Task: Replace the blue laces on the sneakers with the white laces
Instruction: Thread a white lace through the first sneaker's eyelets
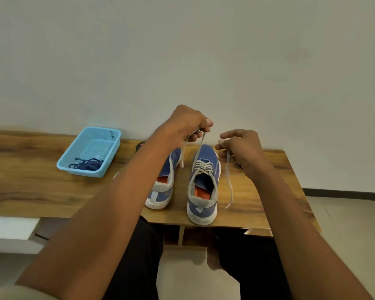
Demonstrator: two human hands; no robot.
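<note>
Two blue sneakers with white soles stand side by side on the wooden table, heels toward me. The right sneaker (204, 185) has a white lace (228, 176) threaded through its eyelets. My left hand (186, 124) is raised above the shoes and pinches one end of that lace, which hangs down between the sneakers. My right hand (240, 146) pinches the other end, which dangles to the right of the shoe. The left sneaker (162, 187) is partly hidden by my left forearm; its laces cannot be seen.
A light blue plastic basket (78, 154) at the left holds dark blue laces (87, 165). The wooden table (30, 169) ends at a wall behind. A dark object (139, 146) lies behind the left sneaker. My legs are below the table's front edge.
</note>
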